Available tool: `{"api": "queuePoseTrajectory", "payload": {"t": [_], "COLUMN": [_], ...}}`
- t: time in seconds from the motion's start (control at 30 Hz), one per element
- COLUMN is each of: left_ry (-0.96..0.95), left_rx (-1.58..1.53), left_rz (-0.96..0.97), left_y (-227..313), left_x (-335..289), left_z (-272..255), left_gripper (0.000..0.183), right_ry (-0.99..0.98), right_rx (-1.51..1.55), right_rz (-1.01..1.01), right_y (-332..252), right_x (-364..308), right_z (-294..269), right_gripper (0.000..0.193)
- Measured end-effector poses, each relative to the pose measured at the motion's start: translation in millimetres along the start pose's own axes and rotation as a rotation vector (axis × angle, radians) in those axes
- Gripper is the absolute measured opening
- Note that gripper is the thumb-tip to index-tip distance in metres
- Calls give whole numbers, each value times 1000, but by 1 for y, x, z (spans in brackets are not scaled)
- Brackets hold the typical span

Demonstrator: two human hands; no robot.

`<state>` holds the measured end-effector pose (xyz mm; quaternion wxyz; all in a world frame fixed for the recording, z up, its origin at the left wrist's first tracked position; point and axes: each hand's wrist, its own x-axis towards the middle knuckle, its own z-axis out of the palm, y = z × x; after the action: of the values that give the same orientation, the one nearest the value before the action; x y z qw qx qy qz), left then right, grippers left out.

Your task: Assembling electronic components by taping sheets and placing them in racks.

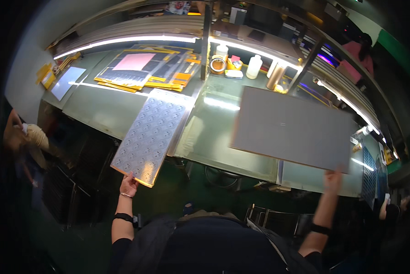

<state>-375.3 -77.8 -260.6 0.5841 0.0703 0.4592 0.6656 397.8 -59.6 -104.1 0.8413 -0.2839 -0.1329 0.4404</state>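
Nearest us, our own dark shirt [205,249] fills the bottom middle, with a dark band round each forearm: two bands. The left hand [128,186] is closed, thumb and fingers pinching the near edge of a patterned panel [150,132], pale blue-white with an orange near rim. The panel's near end juts past the front edge of the green-topped table [214,153]; its far end lies over the tabletop. The right hand [333,181] is blurred, yet we read it as curled shut on the near edge of a grey board [294,128], close to the right corner (single fingers we cannot make out). The board slants over the right part of the table; whether it touches the surface, we cannot tell.

Counts: held pieces, two, one per hand. Left of the dark post [207,41] we log one pile of yellow-edged sheets [166,73], its layers too overlapped to number, and one pink sheet [134,61] on top. Far left, one pale blue sheet [68,83]. Right of the post: one roll of tape [218,65], two white bottles [254,67] we are sure of, one copper-coloured cylinder [276,78]. Upper right, one person in a pink top [353,51]; left edge, another person [20,137], partly in shadow
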Motion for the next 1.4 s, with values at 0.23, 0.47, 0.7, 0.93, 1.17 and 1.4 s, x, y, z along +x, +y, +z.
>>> {"api": "queuePoseTrajectory", "payload": {"t": [0.23,0.47,0.7,0.93,1.17,1.4], "left_ry": [-51,-207,-435,-517,-955,-1770], "left_rx": [61,103,179,394,1409,1493], "left_rz": [99,169,-19,-342,474,884], "left_y": [34,65,31,-89,-82,-117], "left_x": [-21,-75,-78,-68,-95,-135], "left_z": [10,25,138,247,244,293], "left_gripper": [23,30,36,13,33,31], "right_ry": [629,502,-417,-333,-141,-98], "right_rx": [-212,-1211,-278,-142,-262,-271], "right_rz": [246,-37,1066,776,750,769], "right_y": [187,130,237,236,246,238], "right_x": [-17,-39,-123,-121,-130,-134], "right_z": [-87,-70,101,96,47,49], "right_gripper": [30,48,50,34,26,22]}}
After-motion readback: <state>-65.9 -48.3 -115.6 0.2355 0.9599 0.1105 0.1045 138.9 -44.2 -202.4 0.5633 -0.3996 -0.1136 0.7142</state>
